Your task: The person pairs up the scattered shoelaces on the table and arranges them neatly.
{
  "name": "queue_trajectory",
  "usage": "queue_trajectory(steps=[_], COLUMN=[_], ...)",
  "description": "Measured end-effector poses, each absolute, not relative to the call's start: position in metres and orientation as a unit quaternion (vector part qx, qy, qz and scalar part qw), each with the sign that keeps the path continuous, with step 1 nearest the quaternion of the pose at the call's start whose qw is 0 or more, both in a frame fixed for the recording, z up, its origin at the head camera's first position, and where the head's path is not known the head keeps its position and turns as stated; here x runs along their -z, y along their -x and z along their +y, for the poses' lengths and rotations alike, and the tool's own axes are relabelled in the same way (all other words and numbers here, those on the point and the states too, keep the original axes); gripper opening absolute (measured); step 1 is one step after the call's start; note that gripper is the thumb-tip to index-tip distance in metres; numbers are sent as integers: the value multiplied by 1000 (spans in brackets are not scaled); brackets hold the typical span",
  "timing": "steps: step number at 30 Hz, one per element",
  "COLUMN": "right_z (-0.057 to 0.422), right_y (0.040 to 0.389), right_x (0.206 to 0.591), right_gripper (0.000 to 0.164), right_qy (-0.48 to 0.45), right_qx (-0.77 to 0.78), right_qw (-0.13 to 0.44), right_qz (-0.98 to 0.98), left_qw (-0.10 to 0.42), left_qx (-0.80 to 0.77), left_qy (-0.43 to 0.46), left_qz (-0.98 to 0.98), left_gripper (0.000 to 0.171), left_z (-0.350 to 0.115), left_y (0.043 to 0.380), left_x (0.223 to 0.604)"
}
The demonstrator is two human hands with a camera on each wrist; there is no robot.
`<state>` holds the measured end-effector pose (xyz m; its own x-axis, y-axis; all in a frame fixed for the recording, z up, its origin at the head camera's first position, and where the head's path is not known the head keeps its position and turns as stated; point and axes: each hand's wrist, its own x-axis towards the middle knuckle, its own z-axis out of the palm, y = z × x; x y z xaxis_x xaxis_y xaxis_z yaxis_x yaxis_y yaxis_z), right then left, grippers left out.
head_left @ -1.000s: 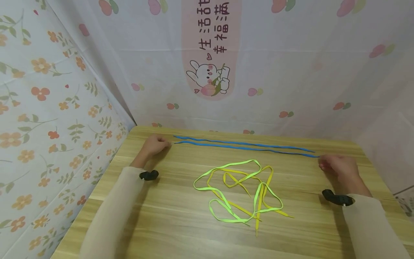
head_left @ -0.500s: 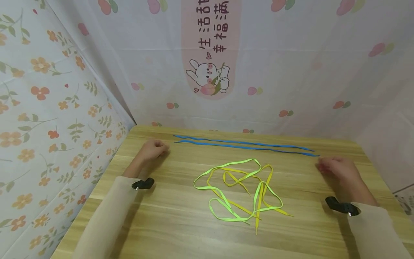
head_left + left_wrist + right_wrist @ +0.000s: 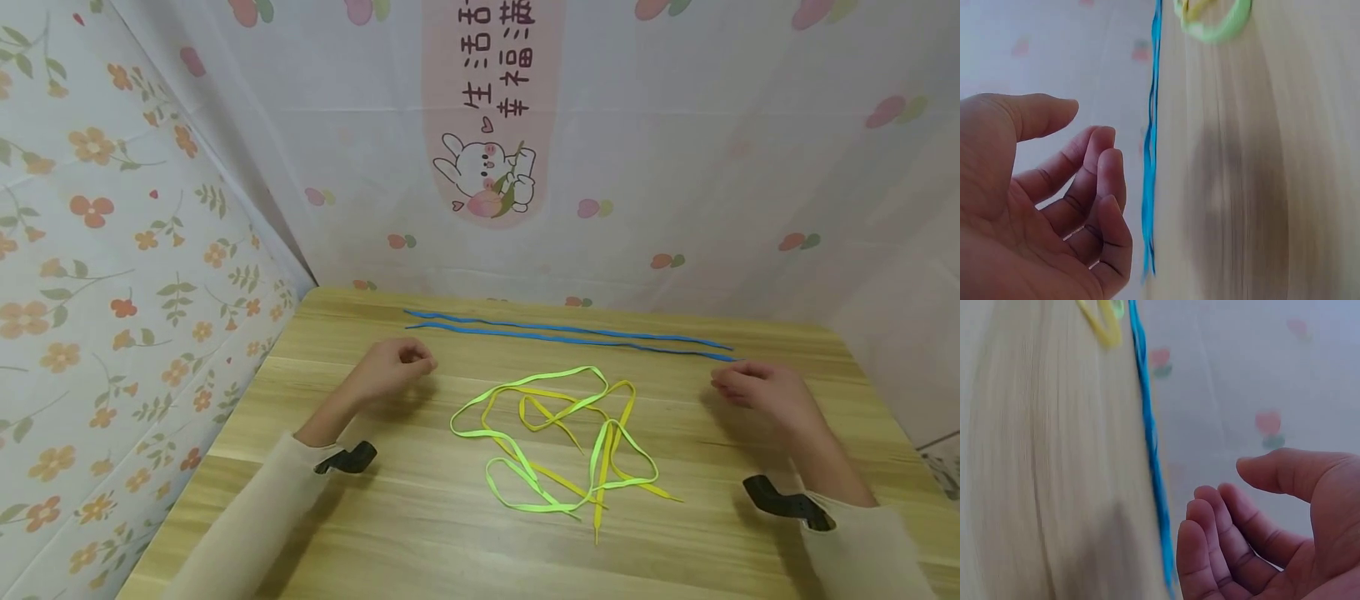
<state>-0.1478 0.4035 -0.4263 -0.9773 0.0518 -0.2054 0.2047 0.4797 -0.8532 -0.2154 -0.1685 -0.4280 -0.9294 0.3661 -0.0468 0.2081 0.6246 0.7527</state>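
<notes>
Two blue shoelaces (image 3: 555, 337) lie stretched out nearly parallel along the far side of the table. Nearer the middle, a tangle holds a light green shoelace (image 3: 474, 433) and yellow shoelace lengths (image 3: 622, 404), loosely looped over each other. My left hand (image 3: 386, 371) hovers left of the tangle, just below the left ends of the blue laces, its fingers loosely bent around nothing. My right hand (image 3: 772, 396) is near the right ends of the blue laces, apart from the tangle and holding nothing. In both wrist views a gap shows between thumb and fingertips.
The wooden table (image 3: 420, 533) ends at a white printed cloth (image 3: 637, 150) hanging behind it. On the left hangs a flower-patterned cloth (image 3: 112, 292). A black strap mount (image 3: 348, 458) sits on the left wrist, and another black mount (image 3: 783, 504) on the right.
My left hand has moved right and nearer, away from the blue lace ends. My right hand, earlier at the right lace end, has shifted slightly left and nearer. The laces lie as before.
</notes>
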Motion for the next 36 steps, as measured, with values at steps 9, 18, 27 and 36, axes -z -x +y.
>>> queue_trajectory(steps=[9,18,27,36], right_z=[338,274,227,208], right_y=[143,147,155,168], right_x=[412,409,417,435], right_gripper=[42,14,7,7], right_qy=[-10,87,141,216], right_qx=[427,396,393,345], right_qw=[68,29,63,68], right_qz=[902,914,906,911], left_qw=[108,130,147,132], left_qx=[-381,-345,-282,-197], left_qy=[-269,-386,-462,-510], left_qz=[878,845,828,827], left_gripper=[7,5,10,6], left_z=[-115,-73,-46,-33], left_y=[187,168,164,158], left_x=[425,429,439,443])
